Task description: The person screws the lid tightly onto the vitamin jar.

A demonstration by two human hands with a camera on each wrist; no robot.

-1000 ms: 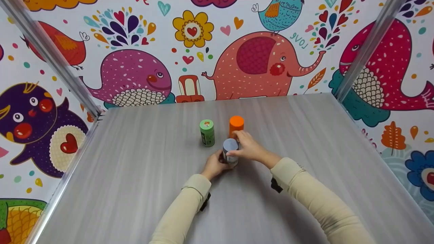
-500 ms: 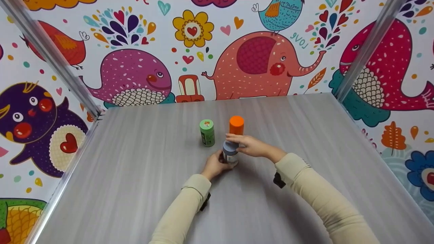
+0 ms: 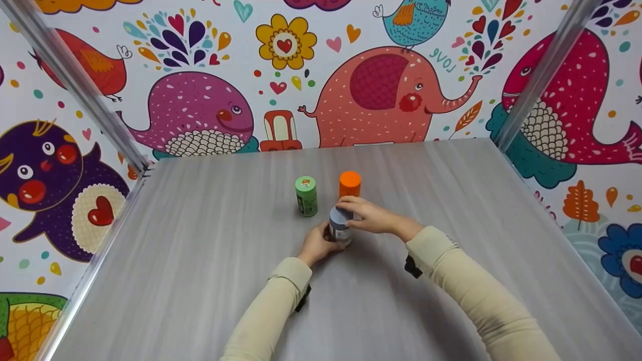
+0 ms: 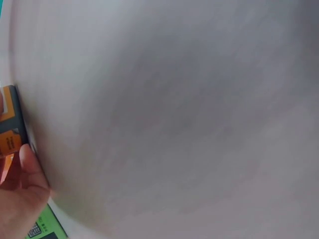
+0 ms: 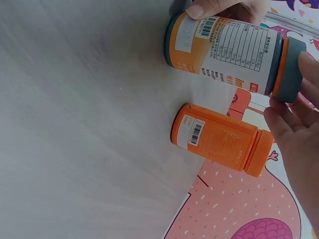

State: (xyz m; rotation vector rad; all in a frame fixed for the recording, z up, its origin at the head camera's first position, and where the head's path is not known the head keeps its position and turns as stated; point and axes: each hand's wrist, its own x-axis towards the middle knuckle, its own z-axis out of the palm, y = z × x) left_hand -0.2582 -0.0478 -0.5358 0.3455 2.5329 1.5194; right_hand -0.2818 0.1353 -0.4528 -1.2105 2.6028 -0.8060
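Observation:
A jar-shaped bottle [image 3: 342,234] with a grey-blue cap [image 5: 290,69] stands upright in front of me. Its label [image 5: 244,47] is white and orange, with printed text and a barcode. My left hand [image 3: 316,244] grips it low on its body, fingers curled round the left side. On the cap, my right hand [image 3: 373,217] has its thumb at the near side and its fingers at the far side. Just behind stands an orange bottle [image 3: 349,184] with an orange lid, apart from both hands. The left wrist view catches only part of the left hand [image 4: 25,199].
A green canister [image 3: 307,200] with a sticker on its lid stands left of the orange bottle. All three containers are on a grey wood-grain table [image 3: 210,240]. Cartoon-printed panels [image 3: 200,105] and metal posts [image 3: 539,75] border the table.
The right hand has turned on the cap, its thumb shifting from the near left side toward the right. The left hand and the bottle keep their place.

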